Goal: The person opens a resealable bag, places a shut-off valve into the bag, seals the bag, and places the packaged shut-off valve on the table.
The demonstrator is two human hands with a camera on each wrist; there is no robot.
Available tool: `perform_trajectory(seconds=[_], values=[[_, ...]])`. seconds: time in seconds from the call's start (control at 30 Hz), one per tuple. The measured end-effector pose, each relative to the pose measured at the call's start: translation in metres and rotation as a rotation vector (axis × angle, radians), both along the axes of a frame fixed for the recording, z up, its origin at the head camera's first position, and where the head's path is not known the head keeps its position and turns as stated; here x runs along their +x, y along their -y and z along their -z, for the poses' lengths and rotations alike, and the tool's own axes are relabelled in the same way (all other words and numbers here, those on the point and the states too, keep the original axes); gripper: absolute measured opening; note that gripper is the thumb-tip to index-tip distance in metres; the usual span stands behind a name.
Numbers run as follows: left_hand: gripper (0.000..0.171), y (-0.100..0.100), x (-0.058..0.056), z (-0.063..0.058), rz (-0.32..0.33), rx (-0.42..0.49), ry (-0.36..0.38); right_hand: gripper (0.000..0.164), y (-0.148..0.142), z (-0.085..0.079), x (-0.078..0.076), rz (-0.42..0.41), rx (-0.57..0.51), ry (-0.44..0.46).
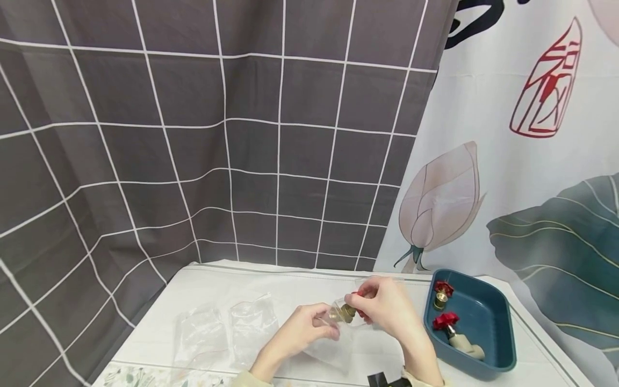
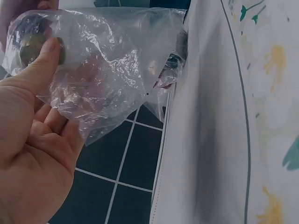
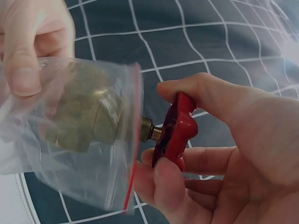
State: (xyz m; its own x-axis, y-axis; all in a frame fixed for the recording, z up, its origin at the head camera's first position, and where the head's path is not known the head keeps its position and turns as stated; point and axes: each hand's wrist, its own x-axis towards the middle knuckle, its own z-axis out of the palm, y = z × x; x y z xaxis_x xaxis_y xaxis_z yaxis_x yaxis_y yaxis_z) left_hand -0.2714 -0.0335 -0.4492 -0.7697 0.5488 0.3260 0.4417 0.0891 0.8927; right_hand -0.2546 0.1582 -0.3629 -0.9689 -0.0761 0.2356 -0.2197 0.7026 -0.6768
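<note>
My right hand (image 1: 393, 307) grips the red handwheel (image 3: 181, 128) of a brass valve, with the thumb on one side and fingertips on the other. The brass body (image 3: 86, 116) sits inside a clear zip bag (image 3: 60, 179), and the handwheel sticks out past the bag's red-edged mouth. My left hand (image 1: 296, 334) pinches the bag, thumb over the plastic beside the brass body. In the left wrist view the crumpled bag (image 2: 107, 60) spreads out from the thumb and hides part of the valve.
To the right, a blue bin (image 1: 505, 344) holds a red-handled brass valve (image 1: 441, 295) and another red-handled valve with a beige body (image 1: 461, 344). More clear bags (image 1: 200, 333) lie flat on the white-covered table (image 1: 155, 322) at left. A dark gridded curtain (image 1: 256, 150) hangs behind.
</note>
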Motion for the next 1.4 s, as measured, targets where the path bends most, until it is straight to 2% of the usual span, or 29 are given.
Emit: perform_trajectory(seconds=[0.13, 0.27, 0.33, 0.47, 0.67, 0.8, 0.9, 0.93, 1.03, 1.13, 1.17, 1.27, 1.33, 1.4], values=[[0.03, -0.003, -0.003, 0.007, -0.009, -0.038, -0.029, 0.019, 0.006, 0.003, 0.0, 0.032, 0.065, -0.037], [0.029, -0.004, 0.003, -0.002, 0.006, -0.039, -0.082, 0.019, 0.011, 0.005, 0.0, 0.038, 0.101, -0.07], [0.028, -0.004, 0.008, -0.009, 0.0, -0.046, -0.13, 0.02, 0.015, 0.006, 0.0, 0.036, 0.113, -0.073], [0.03, -0.004, 0.014, -0.019, -0.017, -0.054, -0.17, 0.022, 0.02, 0.007, 0.001, 0.028, 0.143, -0.08], [0.031, -0.008, 0.017, -0.018, -0.064, -0.053, -0.188, 0.024, 0.026, 0.011, -0.001, -0.023, 0.179, -0.094], [0.025, -0.01, 0.017, -0.017, -0.096, -0.059, -0.2, 0.023, 0.029, 0.014, -0.002, -0.052, 0.197, -0.107], [0.026, -0.01, 0.017, -0.018, -0.125, -0.097, -0.191, 0.021, 0.03, 0.015, -0.003, -0.086, 0.206, -0.129], [0.028, -0.01, 0.015, -0.014, -0.128, -0.106, -0.189, 0.021, 0.03, 0.016, -0.003, -0.099, 0.206, -0.139], [0.034, -0.01, 0.014, -0.013, -0.136, -0.127, -0.183, 0.022, 0.03, 0.016, -0.003, -0.128, 0.196, -0.166], [0.036, -0.011, 0.006, -0.001, -0.135, -0.106, -0.183, 0.018, 0.028, 0.015, -0.004, -0.139, 0.163, -0.176], [0.036, -0.011, 0.005, 0.0, -0.135, -0.094, -0.168, 0.014, 0.026, 0.015, -0.005, -0.139, 0.143, -0.179], [0.037, -0.012, -0.004, 0.013, -0.13, -0.058, -0.112, 0.006, 0.016, 0.015, -0.006, -0.146, 0.106, -0.188], [0.037, -0.011, -0.006, 0.014, -0.127, -0.039, -0.054, 0.01, 0.006, 0.015, -0.007, -0.176, 0.094, -0.185], [0.035, -0.011, -0.006, 0.012, -0.132, -0.033, -0.018, 0.018, -0.005, 0.016, -0.008, -0.251, 0.094, -0.159]])
